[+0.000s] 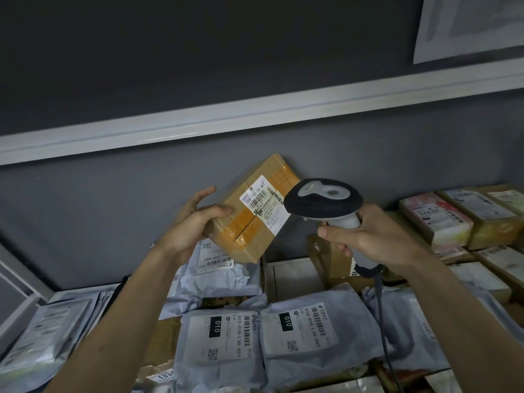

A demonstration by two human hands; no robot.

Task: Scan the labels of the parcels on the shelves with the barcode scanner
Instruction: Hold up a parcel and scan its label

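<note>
"505-101-16 6A7" is printed on the cardboard box label (265,204). "010" and "010-010-L30-551" are read on two grey mailer labels (223,338) (302,328) at 6 o'clock.

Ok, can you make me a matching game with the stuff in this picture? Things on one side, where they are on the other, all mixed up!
Things:
1. brown cardboard box
2. barcode scanner
3. grey bags marked 010
4. pink parcel

Where:
A. lying flat on the pile below the arms
B. held up by the left hand
C. far right on the shelf
D. gripped by the right hand

Pairs: 1-B, 2-D, 3-A, 4-C
</note>
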